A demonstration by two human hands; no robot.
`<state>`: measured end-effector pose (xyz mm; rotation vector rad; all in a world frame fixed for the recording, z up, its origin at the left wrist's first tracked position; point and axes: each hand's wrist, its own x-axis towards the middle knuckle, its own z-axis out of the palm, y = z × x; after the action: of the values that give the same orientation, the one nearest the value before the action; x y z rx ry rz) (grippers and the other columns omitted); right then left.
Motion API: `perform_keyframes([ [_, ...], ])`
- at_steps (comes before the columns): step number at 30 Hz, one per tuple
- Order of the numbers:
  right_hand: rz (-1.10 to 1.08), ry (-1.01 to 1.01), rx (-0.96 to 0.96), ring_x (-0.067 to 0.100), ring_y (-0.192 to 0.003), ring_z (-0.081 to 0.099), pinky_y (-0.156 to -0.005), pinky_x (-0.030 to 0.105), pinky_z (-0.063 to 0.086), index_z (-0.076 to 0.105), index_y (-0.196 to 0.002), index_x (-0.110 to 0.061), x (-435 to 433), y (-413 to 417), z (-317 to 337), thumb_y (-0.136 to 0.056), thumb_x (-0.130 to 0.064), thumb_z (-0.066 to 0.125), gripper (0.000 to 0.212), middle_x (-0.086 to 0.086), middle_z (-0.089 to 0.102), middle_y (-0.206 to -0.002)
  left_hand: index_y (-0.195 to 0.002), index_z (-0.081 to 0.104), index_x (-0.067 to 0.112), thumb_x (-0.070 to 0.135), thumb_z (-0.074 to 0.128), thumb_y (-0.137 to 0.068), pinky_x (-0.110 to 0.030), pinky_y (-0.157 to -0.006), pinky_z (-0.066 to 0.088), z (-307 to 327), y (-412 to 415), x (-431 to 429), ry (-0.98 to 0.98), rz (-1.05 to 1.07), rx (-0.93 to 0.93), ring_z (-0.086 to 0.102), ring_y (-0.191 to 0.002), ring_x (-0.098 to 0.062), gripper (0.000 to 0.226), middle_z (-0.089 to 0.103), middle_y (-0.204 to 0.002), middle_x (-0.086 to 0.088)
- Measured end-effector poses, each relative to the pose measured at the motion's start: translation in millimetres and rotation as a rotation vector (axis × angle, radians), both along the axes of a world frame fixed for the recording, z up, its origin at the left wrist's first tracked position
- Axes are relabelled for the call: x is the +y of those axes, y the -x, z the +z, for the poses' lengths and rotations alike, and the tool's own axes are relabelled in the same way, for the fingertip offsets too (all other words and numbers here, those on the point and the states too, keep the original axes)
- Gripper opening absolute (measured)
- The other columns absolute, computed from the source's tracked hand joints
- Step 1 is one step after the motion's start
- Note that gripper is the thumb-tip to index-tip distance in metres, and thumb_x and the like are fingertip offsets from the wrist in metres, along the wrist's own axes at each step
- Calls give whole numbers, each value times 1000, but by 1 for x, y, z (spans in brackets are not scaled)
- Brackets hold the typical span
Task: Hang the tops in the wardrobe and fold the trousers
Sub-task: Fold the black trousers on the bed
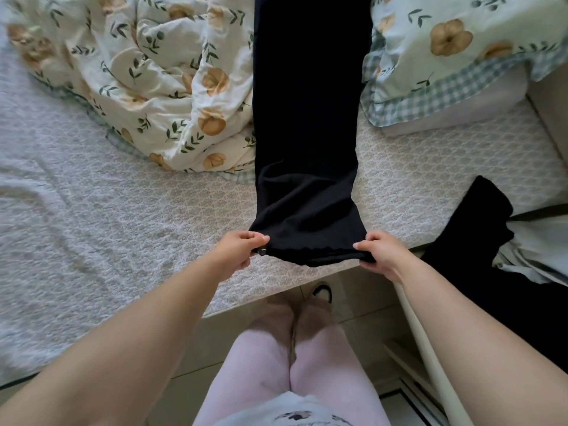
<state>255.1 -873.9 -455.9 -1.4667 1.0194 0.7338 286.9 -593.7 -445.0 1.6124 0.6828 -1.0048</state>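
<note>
A pair of black trousers [307, 124] lies stretched out lengthwise on the bed [107, 216], running from the near edge away to the top of the view. My left hand [236, 250] pinches the near left corner of the trousers' end. My right hand [379, 253] grips the near right corner. Both hands hold this end at the bed's front edge. A small dark fastener shows by my left thumb. The far end of the trousers is out of view.
A crumpled floral duvet [159, 84] lies left of the trousers and a floral pillow [455, 53] to the right. Another black garment [491, 241] hangs at the right over a white rail [430, 358]. My legs stand on the tiled floor below.
</note>
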Motion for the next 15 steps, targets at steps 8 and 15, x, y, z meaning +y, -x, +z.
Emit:
perform_keyframes([
  [8,82,122,242,17,-66,41,-51,22,31,52,-74,-15,23,42,-15,-87,2,46,22,8,45,-76,-92,71,15,9,44,-97,-16,-35,21,-1,25,-2,-233,-281,196,27,-45,-12,28,46,-64,-3],
  [15,518,304,86,15,-50,36,-28,13,25,38,-64,-8,16,-101,138,-94,-1,38,31,8,37,-61,-94,64,9,21,45,-99,-17,-38,22,118,-94,-48,-260,-339,53,28,-46,-11,23,40,-60,-1],
])
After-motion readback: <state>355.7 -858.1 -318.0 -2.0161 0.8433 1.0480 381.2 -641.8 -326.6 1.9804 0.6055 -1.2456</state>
